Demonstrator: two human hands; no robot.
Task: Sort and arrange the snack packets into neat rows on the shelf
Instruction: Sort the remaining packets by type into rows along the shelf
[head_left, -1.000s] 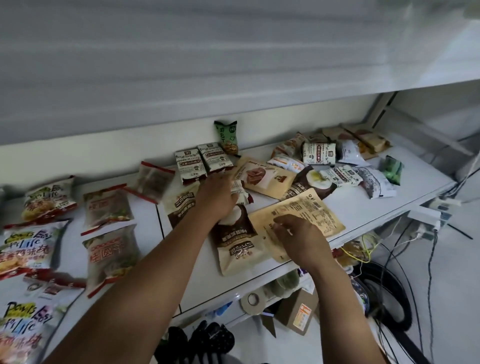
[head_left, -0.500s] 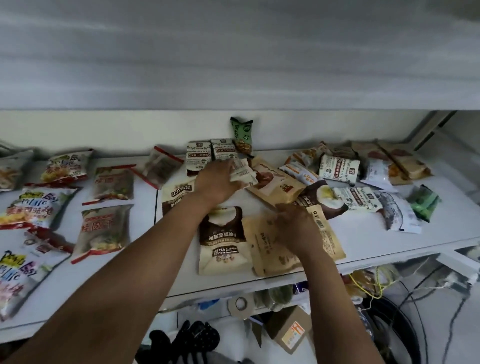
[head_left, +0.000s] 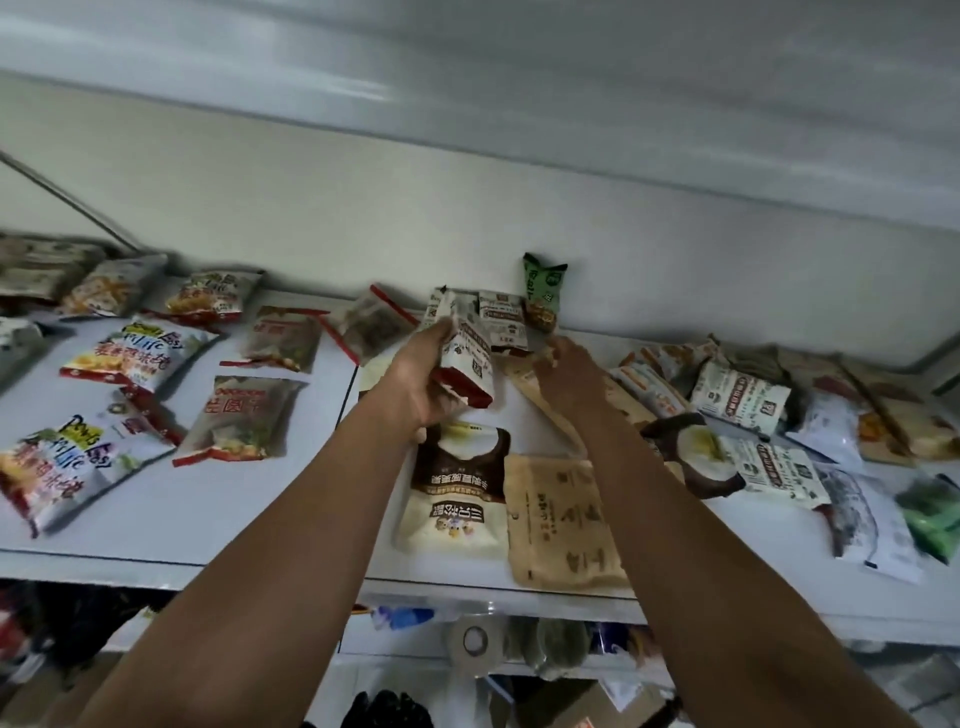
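Fingers (head_left: 441, 332) of left hand (head_left: 415, 384) wrapped tight round a small white and red packet (head_left: 470, 364), lifted off the white shelf (head_left: 260, 514). Right hand (head_left: 566, 374) reaching onto a tan pouch (head_left: 535, 387); maybe pinching it, too blurry to tell. More packets lying all around.

White shelf (head_left: 249, 525), green packet (head_left: 543, 291), tan pouch (head_left: 563, 525), brown-and-cream pouch (head_left: 457, 488)

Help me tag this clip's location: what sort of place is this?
Probably a storeroom or back room, not a shop floor. Snack packets lie loose on a plain white shelf, and the level below holds a tape roll and cardboard boxes. The left hand holds a small packet.
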